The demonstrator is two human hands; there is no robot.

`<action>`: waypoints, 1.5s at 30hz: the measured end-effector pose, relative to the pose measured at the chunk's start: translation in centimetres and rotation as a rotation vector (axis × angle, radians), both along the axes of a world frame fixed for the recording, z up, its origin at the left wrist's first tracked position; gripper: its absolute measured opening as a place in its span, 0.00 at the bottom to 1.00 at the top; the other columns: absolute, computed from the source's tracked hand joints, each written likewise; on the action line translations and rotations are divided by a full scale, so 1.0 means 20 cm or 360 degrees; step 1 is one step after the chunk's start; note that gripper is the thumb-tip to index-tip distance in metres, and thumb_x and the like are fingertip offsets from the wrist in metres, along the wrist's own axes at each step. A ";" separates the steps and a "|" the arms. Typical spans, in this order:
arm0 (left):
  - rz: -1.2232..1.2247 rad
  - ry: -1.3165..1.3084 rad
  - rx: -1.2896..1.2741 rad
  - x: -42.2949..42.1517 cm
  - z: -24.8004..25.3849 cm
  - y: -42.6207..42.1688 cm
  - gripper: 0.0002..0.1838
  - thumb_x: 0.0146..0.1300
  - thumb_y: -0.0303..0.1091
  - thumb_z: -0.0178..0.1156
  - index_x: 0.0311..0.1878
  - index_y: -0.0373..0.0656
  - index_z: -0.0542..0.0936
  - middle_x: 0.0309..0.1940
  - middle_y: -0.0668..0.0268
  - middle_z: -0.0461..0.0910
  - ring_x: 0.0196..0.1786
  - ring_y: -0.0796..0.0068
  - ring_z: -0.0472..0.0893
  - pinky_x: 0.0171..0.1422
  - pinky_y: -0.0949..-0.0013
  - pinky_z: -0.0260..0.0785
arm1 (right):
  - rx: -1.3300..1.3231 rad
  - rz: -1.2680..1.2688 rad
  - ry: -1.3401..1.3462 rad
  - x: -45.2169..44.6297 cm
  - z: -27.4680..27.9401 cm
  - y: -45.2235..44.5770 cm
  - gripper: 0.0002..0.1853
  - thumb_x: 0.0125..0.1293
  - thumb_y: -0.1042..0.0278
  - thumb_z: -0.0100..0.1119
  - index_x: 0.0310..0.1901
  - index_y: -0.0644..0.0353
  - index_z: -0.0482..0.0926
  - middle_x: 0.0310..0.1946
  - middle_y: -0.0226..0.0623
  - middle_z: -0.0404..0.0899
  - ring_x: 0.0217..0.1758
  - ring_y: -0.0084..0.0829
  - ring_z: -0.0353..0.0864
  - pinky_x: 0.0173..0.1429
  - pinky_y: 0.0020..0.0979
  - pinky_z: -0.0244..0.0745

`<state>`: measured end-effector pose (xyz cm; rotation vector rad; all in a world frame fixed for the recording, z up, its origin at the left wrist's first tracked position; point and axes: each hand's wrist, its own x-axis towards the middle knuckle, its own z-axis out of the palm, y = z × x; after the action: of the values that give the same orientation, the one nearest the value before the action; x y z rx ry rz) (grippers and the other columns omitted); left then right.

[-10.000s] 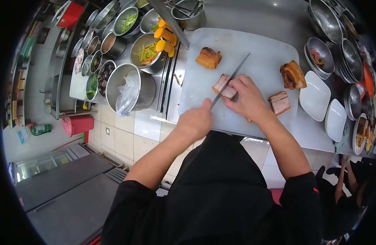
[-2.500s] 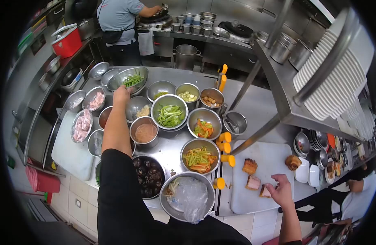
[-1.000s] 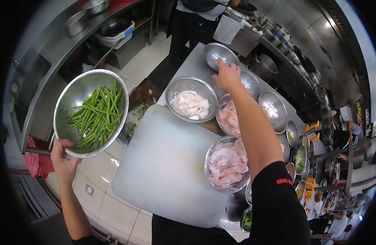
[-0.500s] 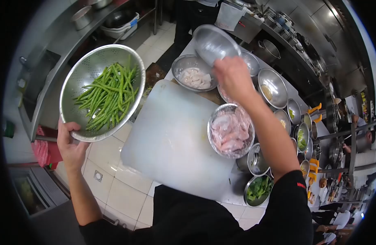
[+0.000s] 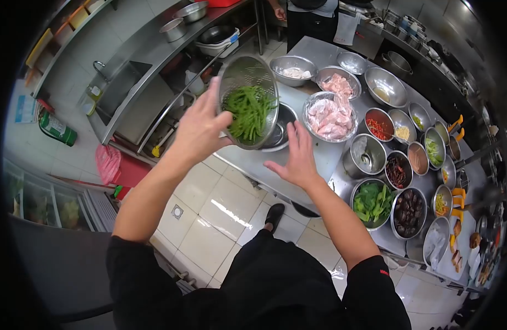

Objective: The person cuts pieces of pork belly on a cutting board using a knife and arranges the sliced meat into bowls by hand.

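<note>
My left hand [image 5: 201,124] holds a perforated metal colander [image 5: 227,71] by its left side. The colander is tilted steeply to the right, with green beans [image 5: 249,114] inside. Partly behind it, a metal bowl [image 5: 285,118] rests on the white cutting board [image 5: 314,159]. Beside that bowl's right edge, my right hand [image 5: 297,157] has its fingers spread and holds nothing. Just beyond the fingertips is a bowl of pale raw meat [image 5: 330,116].
Bowls of leafy greens [image 5: 373,202], dark mushrooms [image 5: 409,213] and chopped red peppers [image 5: 378,125] crowd the counter at right. A sink [image 5: 118,91] is at left. Another person [image 5: 311,25] stands beyond the counter.
The colander has moved right over the board and tipped from nearly level. My right hand has let go of the empty bowl, which now stands on the board. The view has shifted left.
</note>
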<state>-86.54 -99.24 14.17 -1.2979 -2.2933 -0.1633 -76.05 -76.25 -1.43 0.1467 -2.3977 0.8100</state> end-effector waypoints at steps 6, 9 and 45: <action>-0.0176 0.0259 -0.0391 0.08 0.02 0.09 0.04 0.52 0.32 0.65 0.31 0.46 0.80 0.80 0.51 0.54 0.80 0.50 0.57 0.73 0.49 0.63 | -0.0096 -0.0233 -0.0182 -0.14 0.03 -0.05 0.71 0.41 0.36 0.81 0.75 0.76 0.47 0.74 0.73 0.47 0.78 0.69 0.48 0.80 0.54 0.51; -0.0217 0.0373 -0.0468 0.08 0.05 0.12 0.02 0.55 0.32 0.63 0.30 0.47 0.80 0.81 0.56 0.54 0.82 0.52 0.55 0.74 0.46 0.61 | -0.0041 -0.0345 -0.0279 -0.20 0.05 -0.08 0.69 0.42 0.31 0.78 0.75 0.72 0.51 0.74 0.71 0.48 0.80 0.64 0.47 0.81 0.53 0.48; -0.0354 -0.1267 0.0488 -0.77 -0.33 2.27 0.30 0.50 0.57 0.76 0.45 0.41 0.82 0.48 0.48 0.82 0.53 0.49 0.81 0.57 0.55 0.72 | -0.1715 -0.0509 -0.0982 0.36 0.32 0.19 0.16 0.62 0.61 0.61 0.42 0.67 0.81 0.31 0.46 0.81 0.35 0.39 0.82 0.43 0.40 0.77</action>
<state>-102.02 -53.75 7.66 -1.4834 -2.5603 -1.2512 -68.80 -72.40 4.94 -0.9977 -2.0194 2.0353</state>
